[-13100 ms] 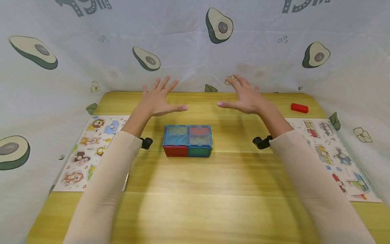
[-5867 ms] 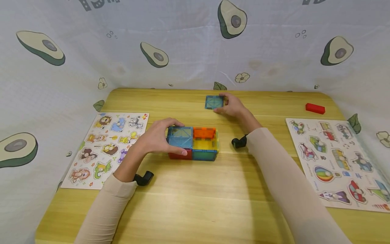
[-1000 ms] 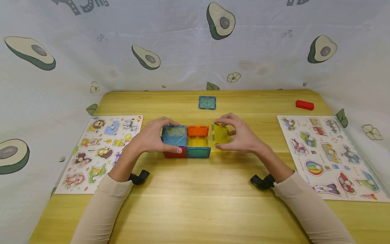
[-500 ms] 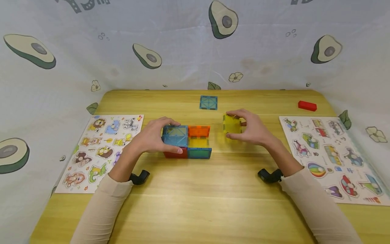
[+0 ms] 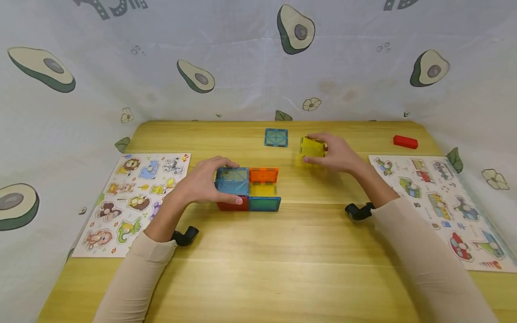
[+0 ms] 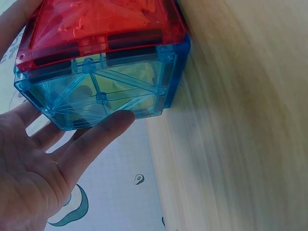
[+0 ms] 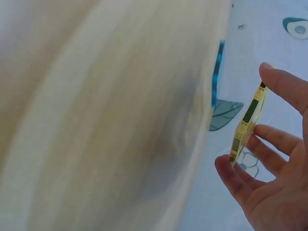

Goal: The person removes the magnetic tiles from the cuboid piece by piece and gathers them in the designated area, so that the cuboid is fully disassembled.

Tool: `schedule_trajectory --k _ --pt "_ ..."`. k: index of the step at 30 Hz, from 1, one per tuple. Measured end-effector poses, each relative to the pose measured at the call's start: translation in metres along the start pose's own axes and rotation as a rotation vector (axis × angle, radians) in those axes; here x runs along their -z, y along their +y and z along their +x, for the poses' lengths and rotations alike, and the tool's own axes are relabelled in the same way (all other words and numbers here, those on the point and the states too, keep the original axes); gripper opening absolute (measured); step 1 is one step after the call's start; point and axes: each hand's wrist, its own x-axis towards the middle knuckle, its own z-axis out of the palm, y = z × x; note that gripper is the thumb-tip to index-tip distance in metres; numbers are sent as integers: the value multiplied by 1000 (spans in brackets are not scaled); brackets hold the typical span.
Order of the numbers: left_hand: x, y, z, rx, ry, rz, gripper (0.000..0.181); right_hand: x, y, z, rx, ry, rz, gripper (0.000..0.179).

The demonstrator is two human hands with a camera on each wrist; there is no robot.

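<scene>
My left hand [image 5: 199,181] grips the left half of a box of translucent magnetic tiles [image 5: 233,181], thumb at the front and fingers behind. That half has a blue top and a red front; in the left wrist view its red tile [image 6: 101,24] and blue tile [image 6: 103,96] show close up. The right half lacks a top and right side, between an orange back tile [image 5: 264,175] and a green front tile [image 5: 264,204]. My right hand [image 5: 337,153] pinches a yellow square tile [image 5: 313,147] by its edges, tilted above the table. A blue square tile [image 5: 276,137] lies flat to its left.
An animal puzzle board [image 5: 101,215] lies at the left, partly behind my left arm. At the right is a vehicle puzzle board [image 5: 456,224], partly covered by my right sleeve. A red block [image 5: 405,141] sits at the back right, and a printed cloth [image 5: 242,45] hangs behind the table.
My right hand has carried the yellow tile from the box's right end toward the back right. Earlier, the blue tile came off the top to the table. My left hand stays on the box.
</scene>
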Motion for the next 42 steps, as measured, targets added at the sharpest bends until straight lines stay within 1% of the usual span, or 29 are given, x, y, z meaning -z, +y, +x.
schedule_trajectory --k 8,12,16,25,29,35,40,42 --pt "-1 -1 1 -10 5 1 83 3 16 27 -51 -41 -8 82" --pt "-1 -2 1 -5 5 4 83 -1 21 37 -68 -51 -3 81" --pt "-2 -2 0 5 -1 7 84 -6 26 45 -65 -45 12 78" --pt "-1 -1 0 18 -3 3 83 -14 30 58 -72 -57 18 73" --pt "-1 0 0 20 -3 -3 83 -17 31 62 -69 -61 3 71" --pt "0 2 0 13 1 -4 83 -19 30 67 -51 -64 -9 66" --pt "-1 1 0 2 5 -11 83 -19 30 68 -34 -85 -11 61" --pt "-1 0 1 0 7 -9 83 -18 29 68 -30 -92 -9 61"
